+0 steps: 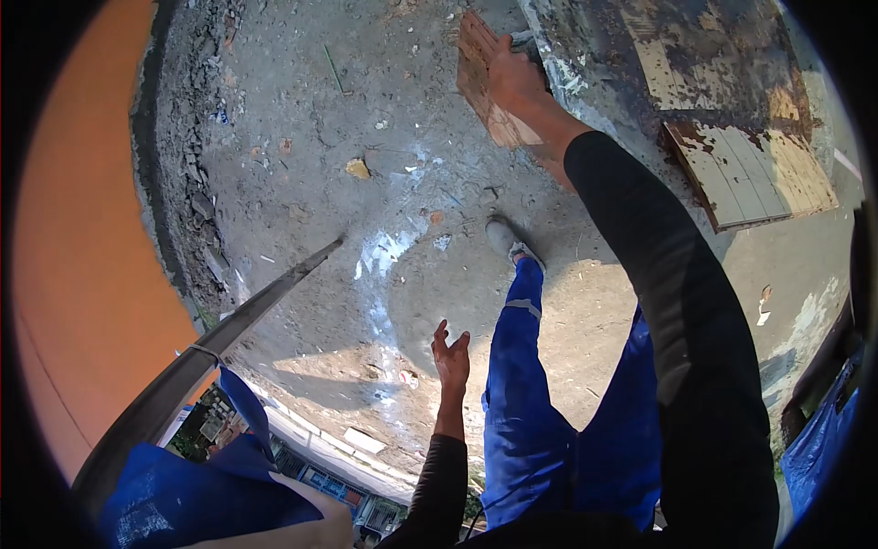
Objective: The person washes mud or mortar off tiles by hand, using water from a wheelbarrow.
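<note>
My right arm stretches far forward, and my right hand is closed on the upper edge of a reddish-brown wooden board. The board is tilted beside a weathered slab with peeling paint; my hand and forearm cover part of it. Lower down, my left hand hangs above the ground with its fingers apart and nothing in it. One grey shoe stands on the dusty concrete between the board and my left hand.
At right lies a grooved cream panel with flaking paint. A long pole slants in from the lower left beside a blue tarp. Rubble lines the orange wall. A yellowish chunk lies on the ground.
</note>
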`<state>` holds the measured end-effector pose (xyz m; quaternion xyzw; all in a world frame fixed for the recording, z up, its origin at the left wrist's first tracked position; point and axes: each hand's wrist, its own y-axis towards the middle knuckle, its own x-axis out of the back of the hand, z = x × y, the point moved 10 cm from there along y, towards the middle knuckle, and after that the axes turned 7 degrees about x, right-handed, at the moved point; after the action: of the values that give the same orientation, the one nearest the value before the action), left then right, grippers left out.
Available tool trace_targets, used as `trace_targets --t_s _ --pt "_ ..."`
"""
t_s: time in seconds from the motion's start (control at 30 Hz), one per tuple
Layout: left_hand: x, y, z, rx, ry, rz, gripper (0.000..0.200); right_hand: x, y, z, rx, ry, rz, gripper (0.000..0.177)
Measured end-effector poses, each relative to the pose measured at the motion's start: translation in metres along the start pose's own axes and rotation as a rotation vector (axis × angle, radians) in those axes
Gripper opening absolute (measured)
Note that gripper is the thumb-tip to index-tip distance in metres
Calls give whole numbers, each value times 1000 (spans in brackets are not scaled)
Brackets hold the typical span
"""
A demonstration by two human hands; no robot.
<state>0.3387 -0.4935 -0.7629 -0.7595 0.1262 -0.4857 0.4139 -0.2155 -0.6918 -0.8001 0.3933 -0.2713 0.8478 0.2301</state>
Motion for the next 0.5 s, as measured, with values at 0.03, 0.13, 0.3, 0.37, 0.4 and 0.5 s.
trace_targets --t_s 0.03,0.13,0.3,0.37,0.4,0.5 --pt "-2 1 -6 -37 5 -6 64 -2 4 -4 -28 51 14 65" --pt "-4 -9 -23 -66 -54 19 65 -6 6 -5 71 -47 81 79" --pt "-20 -14 -24 -112 10 -1 68 -12 -23 13 51 96 76 60" --pt "-24 -14 0 -50 3 24 68 -12 -46 32 41 115 93 59" --pt "-24 -15 7 -14 4 21 68 -12 -54 41 31 122 66 57" --pt "-17 -26 4 35 -27 24 66 -19 -62 55 27 142 42 55"
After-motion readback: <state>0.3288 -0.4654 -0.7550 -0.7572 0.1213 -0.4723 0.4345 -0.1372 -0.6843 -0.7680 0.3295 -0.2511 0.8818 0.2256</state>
